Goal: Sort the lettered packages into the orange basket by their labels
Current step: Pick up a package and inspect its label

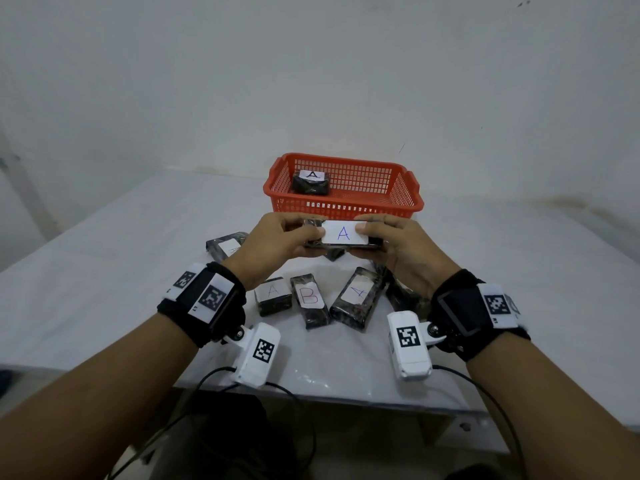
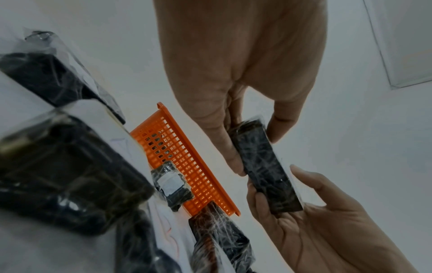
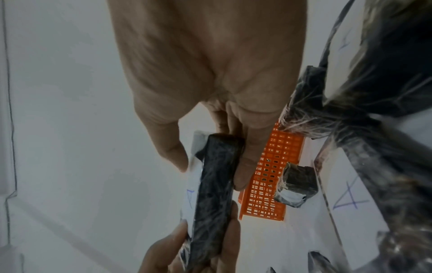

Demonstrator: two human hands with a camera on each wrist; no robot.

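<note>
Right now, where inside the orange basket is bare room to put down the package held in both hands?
In the orange basket, one A package lies at its left end; the floor from that package to the right wall is bare. In front of the basket the table is crowded with packages, under the held package.

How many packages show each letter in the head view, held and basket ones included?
A: 4, namely basket A package, held A package, left table A package, right table A package
B: 1, the B package
Label unreadable: 3, namely far-left package, package below the held one, right-edge package
Total: 8
</note>
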